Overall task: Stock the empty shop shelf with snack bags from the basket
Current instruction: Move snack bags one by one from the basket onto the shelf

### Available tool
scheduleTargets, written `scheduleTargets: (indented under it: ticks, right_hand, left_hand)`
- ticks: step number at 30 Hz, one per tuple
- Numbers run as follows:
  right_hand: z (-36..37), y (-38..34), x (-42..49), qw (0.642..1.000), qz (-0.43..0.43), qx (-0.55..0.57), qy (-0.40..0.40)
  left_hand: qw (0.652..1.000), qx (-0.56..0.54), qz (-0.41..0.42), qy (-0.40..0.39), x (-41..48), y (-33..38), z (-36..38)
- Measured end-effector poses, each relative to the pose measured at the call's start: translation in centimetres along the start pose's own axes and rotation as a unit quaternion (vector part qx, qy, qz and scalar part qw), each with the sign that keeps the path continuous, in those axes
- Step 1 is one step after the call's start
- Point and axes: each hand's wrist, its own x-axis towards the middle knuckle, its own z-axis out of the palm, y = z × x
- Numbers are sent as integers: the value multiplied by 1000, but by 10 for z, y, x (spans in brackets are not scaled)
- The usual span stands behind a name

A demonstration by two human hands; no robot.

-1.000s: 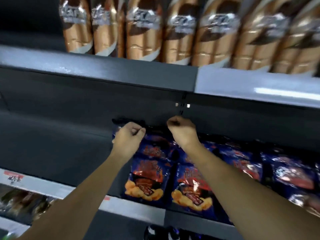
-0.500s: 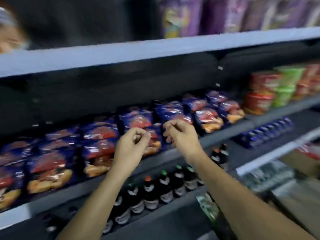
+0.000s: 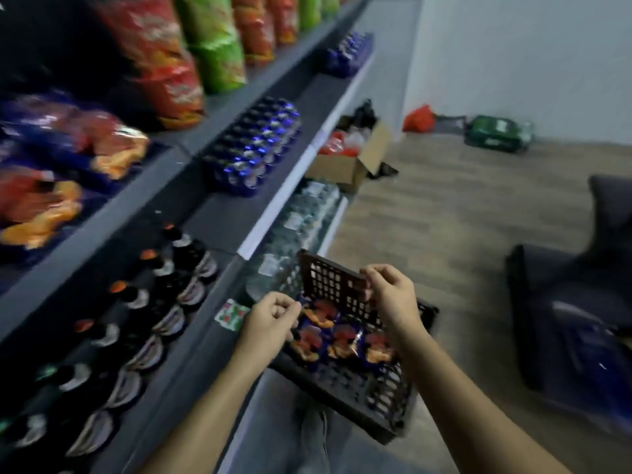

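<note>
Left grip (image 3: 270,323), right grip (image 3: 393,299), forearms (image 3: 219,398) all bare; grey trouser leg (image 3: 316,439).

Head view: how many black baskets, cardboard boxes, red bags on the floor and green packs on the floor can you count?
black basket: 1
cardboard box: 1
red bag: 1
green pack: 1
Total: 4
</note>
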Motion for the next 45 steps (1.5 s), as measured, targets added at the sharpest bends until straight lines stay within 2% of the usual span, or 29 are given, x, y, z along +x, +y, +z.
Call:
scheduleTargets:
  ticks: [4,9,15,24,29,32,35,37,40,42,45]
  right_hand:
    - [-47,47,30,993,72,6,97]
    - [-67,99,61,972,177,8,157]
    - [-60,186,97,945,250,4,210]
    - [-50,327,124,892,367,36,262]
    - [-49,376,127,856,443,40,264]
    - [-47,390,121,841,474,32,260]
    - [-42,395,113,838,474,65,262]
    - [-41,390,110,845,456,90,265]
    - [-45,370,107,856,440,85,256]
    - [-46,350,104,869,419,81,251]
    - [-50,315,101,889,383,80,238]
  left_hand:
    - [992,49,-53,-105,57,-24,66]
    - [955,206,-66,-204,112,-79,126]
    - [887,362,25,-287,155,-153,204]
    - [786,505,159,-319,195,-259,321]
    - [740,555,208,-319,208,-304,347]
    - [728,572,222,-306,220,-310,356]
    - [749,548,231,-293,233,-297,358]
    - [784,507,204,-293,237,-281,354]
    - [878,384,75,-274,233,-250,332]
    - [930,263,-14,-257,226,-227,312]
    - [966,83,-110,-217,208,-188,274]
